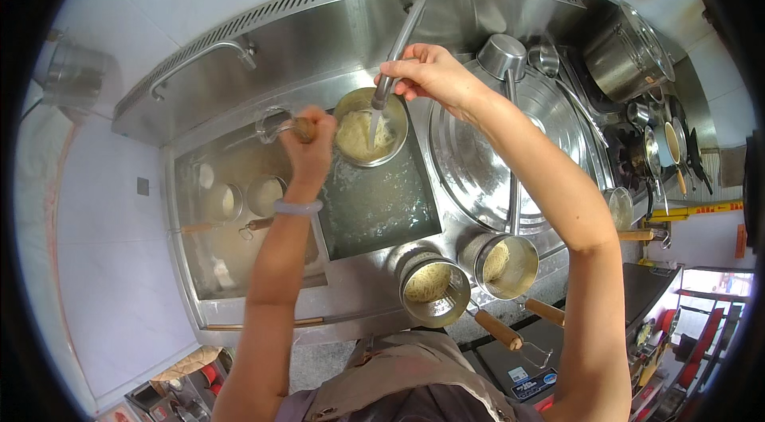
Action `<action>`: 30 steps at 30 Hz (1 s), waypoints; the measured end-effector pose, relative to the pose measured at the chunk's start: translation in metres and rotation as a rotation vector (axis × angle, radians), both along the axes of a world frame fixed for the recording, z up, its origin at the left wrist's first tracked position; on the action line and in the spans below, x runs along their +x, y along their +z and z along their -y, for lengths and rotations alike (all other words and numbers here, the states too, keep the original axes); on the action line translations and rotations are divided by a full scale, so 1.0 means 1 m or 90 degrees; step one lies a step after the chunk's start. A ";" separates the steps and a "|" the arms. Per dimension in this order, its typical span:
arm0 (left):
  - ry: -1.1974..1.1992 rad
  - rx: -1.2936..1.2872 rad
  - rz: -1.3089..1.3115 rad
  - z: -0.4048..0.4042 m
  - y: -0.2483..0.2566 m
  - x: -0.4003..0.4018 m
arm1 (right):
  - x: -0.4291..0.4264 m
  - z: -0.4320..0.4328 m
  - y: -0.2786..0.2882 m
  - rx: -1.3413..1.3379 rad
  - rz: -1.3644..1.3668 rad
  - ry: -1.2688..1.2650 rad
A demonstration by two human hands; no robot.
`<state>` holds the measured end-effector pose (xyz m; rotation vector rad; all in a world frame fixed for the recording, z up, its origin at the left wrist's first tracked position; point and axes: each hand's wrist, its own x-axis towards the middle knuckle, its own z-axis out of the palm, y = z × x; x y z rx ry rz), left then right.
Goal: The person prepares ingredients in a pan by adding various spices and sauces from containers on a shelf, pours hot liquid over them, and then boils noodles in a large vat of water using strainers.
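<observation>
My right hand holds the end of a metal swivel faucet spout. Water runs from it onto pale noodles in a round metal noodle strainer, over the dark water of a square basin. My left hand, slightly blurred, is closed on a wooden handle with a wire end, left of that strainer. Two more strainers with noodles stand nearer my body, one at centre and one right of it.
A cloudy vat on the left holds two small strainers with noodles. Right of the basin lie a large round metal lid and a long-handled metal ladle. A second faucet is on the back wall; a big steel pot stands far right.
</observation>
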<state>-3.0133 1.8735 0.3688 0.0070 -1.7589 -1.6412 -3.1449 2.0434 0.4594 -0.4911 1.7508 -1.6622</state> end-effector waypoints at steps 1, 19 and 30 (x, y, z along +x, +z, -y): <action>-0.002 0.023 0.031 -0.002 -0.003 -0.002 | -0.001 0.000 0.003 0.015 -0.001 0.001; 0.099 0.063 0.027 -0.005 0.015 -0.009 | -0.002 0.000 0.006 0.026 -0.017 -0.006; 0.018 0.182 0.193 -0.015 -0.003 -0.002 | 0.002 -0.002 0.012 0.038 -0.013 -0.008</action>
